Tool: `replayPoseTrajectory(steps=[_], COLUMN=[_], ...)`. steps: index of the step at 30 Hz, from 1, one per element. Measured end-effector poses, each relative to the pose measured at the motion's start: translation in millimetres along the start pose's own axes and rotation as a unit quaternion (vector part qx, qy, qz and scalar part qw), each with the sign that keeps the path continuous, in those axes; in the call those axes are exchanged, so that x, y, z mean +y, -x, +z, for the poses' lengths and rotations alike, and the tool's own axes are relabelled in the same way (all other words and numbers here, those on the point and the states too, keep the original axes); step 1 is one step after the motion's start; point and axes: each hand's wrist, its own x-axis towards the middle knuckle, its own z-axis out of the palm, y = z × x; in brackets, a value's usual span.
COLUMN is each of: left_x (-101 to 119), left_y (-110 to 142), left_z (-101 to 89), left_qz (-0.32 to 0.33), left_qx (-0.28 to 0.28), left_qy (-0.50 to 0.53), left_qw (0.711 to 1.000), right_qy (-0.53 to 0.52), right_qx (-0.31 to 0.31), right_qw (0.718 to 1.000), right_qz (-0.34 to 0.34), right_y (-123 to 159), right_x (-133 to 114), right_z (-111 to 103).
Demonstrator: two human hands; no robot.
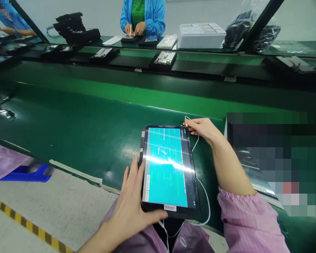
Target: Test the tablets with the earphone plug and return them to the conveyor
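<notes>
A tablet (165, 165) with a lit turquoise screen lies at the bench's near edge, with glare across its middle. My left hand (130, 200) holds its lower left corner, the fingers stretched along the left side and the thumb on the bottom edge. At the top right corner, my right hand (201, 128) pinches the end of a thin white cable (206, 200); the fingers hide the plug itself. The cable loops down the tablet's right side and over my lap. A small white label (170, 208) sits on the bottom bezel.
Beyond the green bench (68, 116), a line carries opened devices in black trays (163, 59). Across it, a person in a blue jacket (155, 14) works by a white box (201, 35). Bagged black items (238, 30) stand right. Blue plastic (37, 174) is at lower left.
</notes>
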Motion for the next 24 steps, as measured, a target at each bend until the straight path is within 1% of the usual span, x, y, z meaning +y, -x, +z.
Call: replayPoseTrajectory(steps=[1,3,6,8,10,12,14,17,19,21,22,24], left_x=[0,-1,-4,-5,-6,-8,-12,-21,-26,-28,-28,-24], left_y=[9,19,22,22,22,23,23,20,17,16,16,17], left_z=[4.6,14.6,26.8,29.9,28.6,24.1,18.7,13.4,12.4,11.5,10.2,4.8], left_qz=[0.004,0.019,0.025,0.013,0.009,0.024,0.045,0.051,0.049,0.051,0.049,0.019], left_qx=[-0.003,-0.004,0.028,0.047,0.047,0.034,0.017,-0.005,-0.020,-0.027,-0.025,-0.013], left_qy=[-0.001,-0.008,-0.001,0.014,0.023,0.029,0.026,-0.009,-0.024,-0.005,0.018,0.082], left_qw=[1.000,1.000,0.999,0.999,0.999,0.999,0.999,0.999,0.998,0.998,0.998,0.996], right_qy=[0.009,0.025,0.047,0.062,0.085,0.099,0.077,0.035,0.052,0.058,0.041,-0.026], right_qx=[0.003,0.008,0.012,0.014,0.016,0.012,0.013,0.012,0.001,-0.004,-0.007,-0.027], right_qw=[1.000,0.999,0.997,0.995,0.992,0.990,0.992,0.998,0.998,0.998,0.999,0.999], right_qz=[-0.006,-0.023,-0.055,-0.072,-0.088,-0.101,-0.094,-0.051,-0.031,-0.024,-0.020,-0.005], right_y=[-1,-4,-6,-5,1,14,35,72,94,107,110,113], right_x=[2,6,11,12,14,18,27,46,56,59,58,52], right_z=[0,0,0,-1,-1,-1,1,3,6,8,10,14])
